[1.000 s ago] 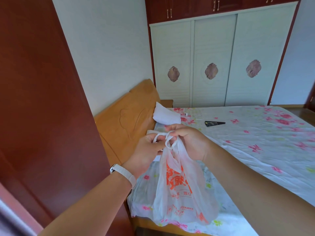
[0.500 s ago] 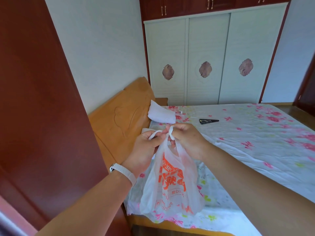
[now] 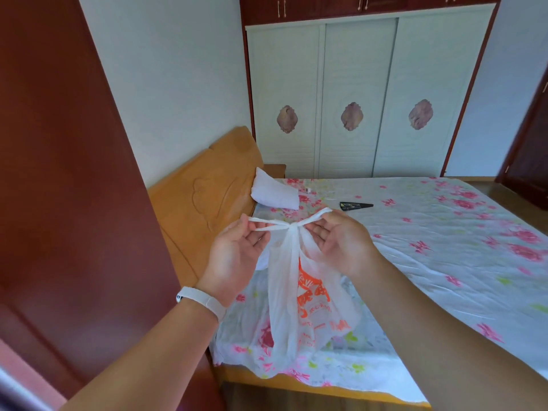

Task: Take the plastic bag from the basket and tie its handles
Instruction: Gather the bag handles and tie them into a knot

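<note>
Left hand (image 3: 234,256): palm turning up, fingers pinching the left handle loop (image 3: 261,225) of the plastic bag (image 3: 299,295) at its far end. A white wristband (image 3: 201,301) is sitting on that wrist.

Right hand (image 3: 341,241): likewise palm up, fingertips gripping the right handle loop (image 3: 317,216). Both loops are running outward in opposite directions from a small knot (image 3: 292,226) between the hands.

Plastic bag: white, thin, with orange print, hanging below the knot in mid-air, in front of the near corner of the bed (image 3: 444,232). No basket is showing in view.

Step in hand, as judged: cinching the knot. Doing it well is calling for an even, level pull on both loops, grip kept close to the ends, tension stopping once the knot is seating snugly, since thin film is liable to stretch or tear.

Surroundings: flowered sheet, a white folded cloth (image 3: 274,194) by the headboard (image 3: 207,185), a dark flat object (image 3: 354,205) lying farther back.
</note>
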Demonstrator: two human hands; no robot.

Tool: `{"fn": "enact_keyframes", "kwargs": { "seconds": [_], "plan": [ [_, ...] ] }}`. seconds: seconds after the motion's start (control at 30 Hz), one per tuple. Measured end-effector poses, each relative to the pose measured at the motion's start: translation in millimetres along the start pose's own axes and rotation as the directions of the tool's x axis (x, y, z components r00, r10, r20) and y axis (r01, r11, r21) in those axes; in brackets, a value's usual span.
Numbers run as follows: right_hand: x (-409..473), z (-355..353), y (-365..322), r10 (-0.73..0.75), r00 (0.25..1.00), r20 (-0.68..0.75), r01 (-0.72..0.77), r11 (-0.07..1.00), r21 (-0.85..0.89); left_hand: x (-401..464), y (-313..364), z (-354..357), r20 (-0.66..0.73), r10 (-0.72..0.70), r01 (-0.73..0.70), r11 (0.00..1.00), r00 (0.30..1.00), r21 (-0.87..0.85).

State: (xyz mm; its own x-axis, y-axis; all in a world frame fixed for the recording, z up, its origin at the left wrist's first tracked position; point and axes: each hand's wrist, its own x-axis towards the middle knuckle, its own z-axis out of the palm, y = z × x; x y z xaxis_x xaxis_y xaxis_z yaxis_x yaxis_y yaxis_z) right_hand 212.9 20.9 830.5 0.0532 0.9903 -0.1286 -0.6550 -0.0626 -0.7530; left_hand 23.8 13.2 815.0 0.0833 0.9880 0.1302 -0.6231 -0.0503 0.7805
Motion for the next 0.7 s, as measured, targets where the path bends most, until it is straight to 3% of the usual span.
{"fn": "enact_keyframes", "kwargs": {
  "seconds": [0.13, 0.23, 0.43, 0.7],
  "plan": [
    [1.0, -7.1, 13.1, 0.095, 0.990, -0.103, -0.076, 0.982, 0.174, -5.7, -6.2, 1.6, -0.029, -0.046, 0.043, 0.994, 0.998, -0.103],
    [6.8, -20.2, 16.2, 0.124, 0.973, -0.194, -0.097, 0.985, 0.144, -4.8, -11.7, -2.4, -0.175, -0.137, 0.119, 0.987, 0.975, -0.111],
    [15.1, -53.8, 5.7, 0.065, 0.914, -0.400, -0.047, 0.997, 0.056, -0.2, -25.5, -25.4, -0.455, -0.268, 0.255, 0.963, 0.849, -0.091],
    [16.1, -81.8, -2.3, 0.073, 0.849, -0.523, -0.038, 0.996, 0.077, 5.4, -23.0, -36.7, -0.509, -0.314, 0.310, 0.946, 0.802, -0.096]
  ]
}}
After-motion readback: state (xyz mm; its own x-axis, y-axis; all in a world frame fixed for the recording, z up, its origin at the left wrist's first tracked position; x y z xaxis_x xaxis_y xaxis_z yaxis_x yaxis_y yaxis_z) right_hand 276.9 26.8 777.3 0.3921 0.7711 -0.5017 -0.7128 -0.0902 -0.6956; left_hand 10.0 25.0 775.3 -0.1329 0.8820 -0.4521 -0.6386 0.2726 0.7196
